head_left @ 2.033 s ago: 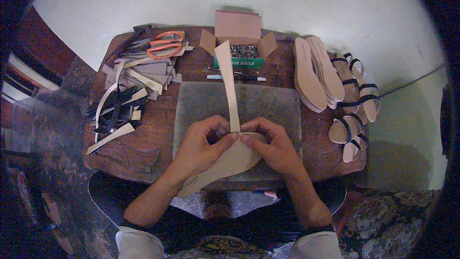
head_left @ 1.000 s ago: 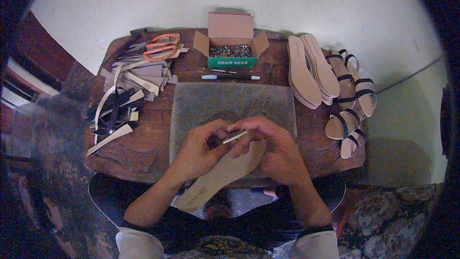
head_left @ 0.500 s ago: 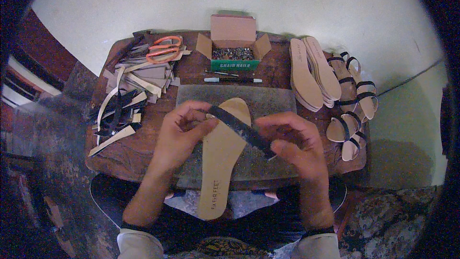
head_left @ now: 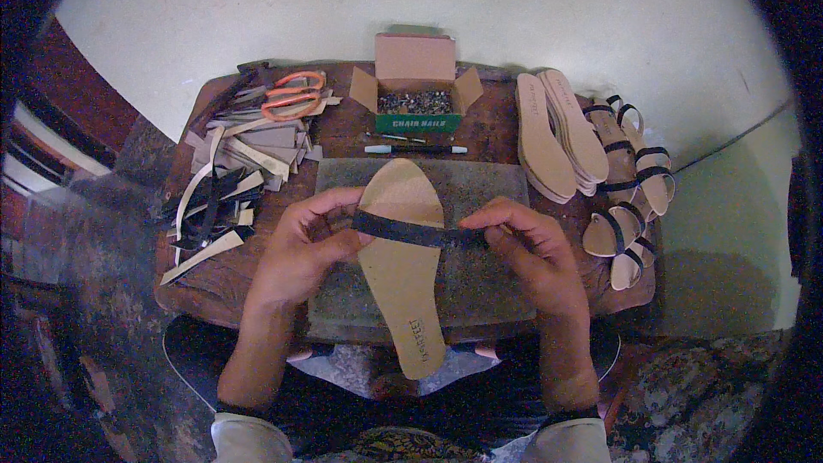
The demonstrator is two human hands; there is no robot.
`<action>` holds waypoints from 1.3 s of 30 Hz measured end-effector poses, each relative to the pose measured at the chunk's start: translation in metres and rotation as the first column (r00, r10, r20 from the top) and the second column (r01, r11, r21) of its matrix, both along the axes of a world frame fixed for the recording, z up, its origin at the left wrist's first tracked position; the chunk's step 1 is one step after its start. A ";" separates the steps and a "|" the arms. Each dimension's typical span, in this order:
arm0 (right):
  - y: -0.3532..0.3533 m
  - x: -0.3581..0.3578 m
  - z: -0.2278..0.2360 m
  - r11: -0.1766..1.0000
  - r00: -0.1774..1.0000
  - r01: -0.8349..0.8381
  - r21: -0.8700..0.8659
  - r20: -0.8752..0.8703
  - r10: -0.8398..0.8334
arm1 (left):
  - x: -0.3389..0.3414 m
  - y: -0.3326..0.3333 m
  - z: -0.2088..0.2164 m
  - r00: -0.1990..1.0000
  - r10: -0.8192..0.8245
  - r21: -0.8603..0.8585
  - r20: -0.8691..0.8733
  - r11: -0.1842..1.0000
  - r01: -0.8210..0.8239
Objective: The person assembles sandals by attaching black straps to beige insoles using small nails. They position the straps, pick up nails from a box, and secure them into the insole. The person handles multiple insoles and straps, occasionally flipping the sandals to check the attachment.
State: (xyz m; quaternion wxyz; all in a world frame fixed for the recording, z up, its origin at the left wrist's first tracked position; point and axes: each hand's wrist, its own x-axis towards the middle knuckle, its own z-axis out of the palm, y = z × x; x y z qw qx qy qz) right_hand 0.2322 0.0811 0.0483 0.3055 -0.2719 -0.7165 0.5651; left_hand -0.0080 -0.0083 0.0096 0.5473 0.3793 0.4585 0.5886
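A beige shoe insole (head_left: 396, 279) is held over the grey mat, its toe end pointing away from me and its heel toward me. Across its forefoot lies a black strap (head_left: 399, 230). My left hand (head_left: 302, 247) is closed on the insole's left edge, where the strap's left end meets it. Beyond the right edge, my right hand (head_left: 535, 249) pinches the strap's other end between thumb and forefinger, drawing it out sideways. The fingertips under the insole are hidden.
The grey mat (head_left: 343, 296) lies on a brown wooden table (head_left: 506, 139). Behind it are a pen (head_left: 416, 149) and an open box of small nails (head_left: 416, 123). Orange-handled scissors (head_left: 293, 96) rest on strap pieces (head_left: 257, 150) at left. Stacked insoles (head_left: 549, 146) and strapped sandals (head_left: 615, 240) sit at right.
The insole has turned so its heel swings right and its toe left. The strap has gone from a steep slant to lying nearly level across the forefoot. Both hands keep their holds.
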 end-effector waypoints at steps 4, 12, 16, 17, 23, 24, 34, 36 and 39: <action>-0.001 -0.002 0.002 0.997 1.000 -0.008 -0.072 -0.018 0.007 | 0.000 0.001 -0.003 1.000 0.019 0.004 -0.002 1.000 -0.019; -0.003 0.008 -0.010 0.932 0.979 -0.156 -0.326 -0.179 0.101 | 0.009 0.001 -0.008 0.998 -0.045 -0.038 -0.053 0.998 0.043; -0.008 0.001 -0.020 0.768 0.942 -0.181 -0.614 -0.333 -0.044 | 0.018 0.001 -0.008 0.998 -0.004 -0.099 -0.070 0.995 -0.003; -0.007 -0.003 -0.021 0.793 0.956 -0.116 -0.598 -0.285 -0.075 | 0.018 0.001 -0.005 0.995 0.032 -0.122 -0.090 0.992 -0.043; -0.001 0.002 -0.021 0.871 0.975 -0.003 -0.492 -0.194 -0.106 | 0.010 0.004 -0.012 0.990 0.114 -0.124 -0.083 0.985 -0.124; 0.000 0.003 -0.022 0.876 0.974 -0.022 -0.482 -0.208 -0.090 | 0.010 0.005 -0.011 0.989 0.110 -0.125 -0.096 0.985 -0.122; 0.003 -0.009 -0.027 0.832 0.931 0.256 0.492 0.105 -0.349 | 0.019 0.001 0.000 0.982 0.164 -0.002 -0.094 0.986 -0.165; 0.000 -0.011 -0.026 0.831 0.933 0.238 0.504 0.119 -0.340 | 0.021 0.000 0.002 0.984 0.172 -0.045 -0.044 0.984 -0.174; -0.001 -0.013 -0.024 0.841 0.941 0.251 0.480 0.084 -0.329 | 0.024 0.000 0.006 0.987 0.159 -0.076 -0.015 0.984 -0.159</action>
